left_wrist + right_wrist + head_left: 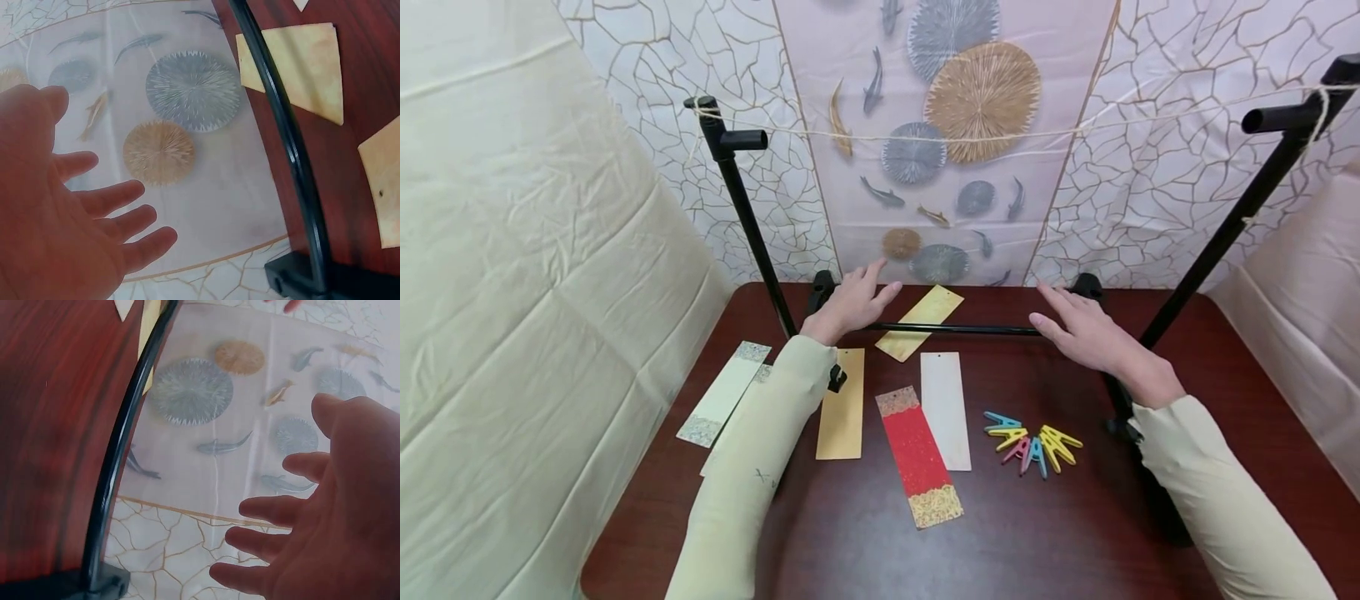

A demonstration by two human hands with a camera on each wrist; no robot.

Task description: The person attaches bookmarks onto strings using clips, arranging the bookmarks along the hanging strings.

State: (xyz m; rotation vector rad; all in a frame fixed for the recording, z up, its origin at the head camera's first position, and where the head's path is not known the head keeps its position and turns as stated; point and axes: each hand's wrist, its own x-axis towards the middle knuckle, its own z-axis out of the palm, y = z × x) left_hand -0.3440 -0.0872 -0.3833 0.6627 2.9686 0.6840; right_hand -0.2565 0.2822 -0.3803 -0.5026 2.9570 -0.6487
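Note:
Both hands are raised over the dark wooden table with nothing in them. My left hand [852, 304] stretches its fingers near the left foot of a black rod frame [748, 212]. Fingers spread, my right hand [1086, 329] hovers near the frame's right side. Between them a gold strip [936, 305] with a hole at one end lies under the frame's low crossbar [284, 112]. Nearer lie a tan strip [841, 408], a white strip [946, 408] and a red strip [917, 450] with gold ends, overlapping the white one. Several small coloured clothespins [1036, 446] sit right of them.
A thin string [895, 135] runs between the tops of the two black posts. Pale strips with speckled ends [724, 396] lie at the left, one partly hidden by my left sleeve [752, 467]. Patterned cloth [955, 192] hangs behind the table [1022, 542].

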